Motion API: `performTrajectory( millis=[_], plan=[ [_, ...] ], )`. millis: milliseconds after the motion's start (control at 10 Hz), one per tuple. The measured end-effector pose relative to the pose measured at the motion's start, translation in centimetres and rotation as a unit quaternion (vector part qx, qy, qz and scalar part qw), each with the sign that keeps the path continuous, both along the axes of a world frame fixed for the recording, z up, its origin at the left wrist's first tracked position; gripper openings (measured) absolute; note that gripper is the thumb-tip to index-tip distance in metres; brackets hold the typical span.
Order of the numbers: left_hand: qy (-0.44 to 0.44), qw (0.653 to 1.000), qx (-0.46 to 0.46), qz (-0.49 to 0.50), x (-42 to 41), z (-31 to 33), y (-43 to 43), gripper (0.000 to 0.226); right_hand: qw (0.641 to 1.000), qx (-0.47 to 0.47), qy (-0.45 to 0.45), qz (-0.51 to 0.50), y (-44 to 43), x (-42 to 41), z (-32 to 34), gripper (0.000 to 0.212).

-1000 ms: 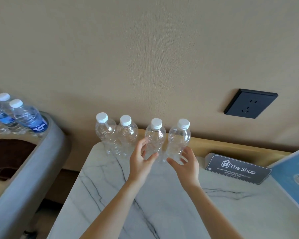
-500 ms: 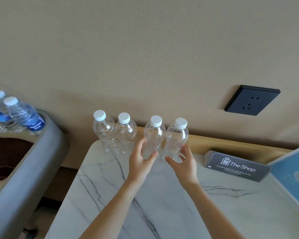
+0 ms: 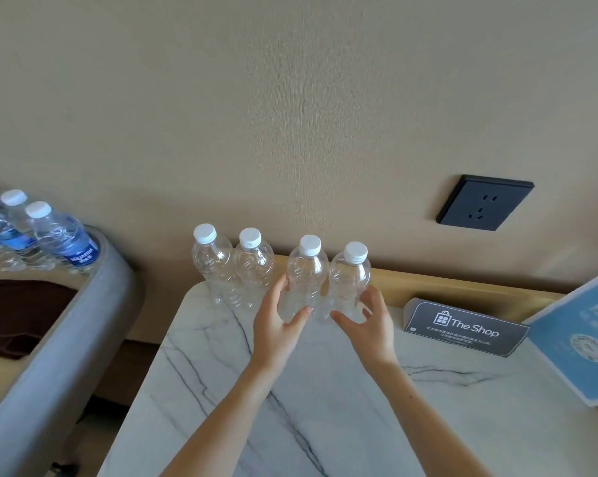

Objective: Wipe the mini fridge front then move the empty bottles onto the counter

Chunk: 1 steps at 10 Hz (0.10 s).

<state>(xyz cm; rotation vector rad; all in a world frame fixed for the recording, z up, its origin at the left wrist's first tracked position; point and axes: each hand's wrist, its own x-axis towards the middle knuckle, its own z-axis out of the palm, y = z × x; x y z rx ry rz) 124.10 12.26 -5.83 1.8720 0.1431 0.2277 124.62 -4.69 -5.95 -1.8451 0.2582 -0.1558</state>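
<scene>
on the marble counter [image 3: 325, 407], four empty bottles stand upright in a row along its back edge, near the back left corner; the left hand [image 3: 277, 333] is curled round the third bottle [image 3: 308, 270], thumb on its front; the right hand [image 3: 370, 327] is curled round the fourth bottle [image 3: 351, 277], just beside it; the first bottle [image 3: 213, 259] and the second bottle [image 3: 254, 266] stand free, touching each other; a dark sign [image 3: 466, 328] lies further right by the back edge.

We see soft, even, warm indoor light, moderately bright, its source unclear. Only faint shadows lie by the empty bottles [image 3: 253, 266] on the pale counter [image 3: 463, 425]. Wide-angle distortion bends the edges; detail looks slightly soft
</scene>
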Motion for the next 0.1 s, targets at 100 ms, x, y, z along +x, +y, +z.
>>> performTrajectory(
  millis=[100],
  plan=[
    [-0.005, 1.0, -0.003, 0.021, -0.78, 0.21, 0.06, 0.061, 1.0, 0.011, -0.016, -0.006, -0.06, -0.78, 0.55, 0.061]
  ],
)
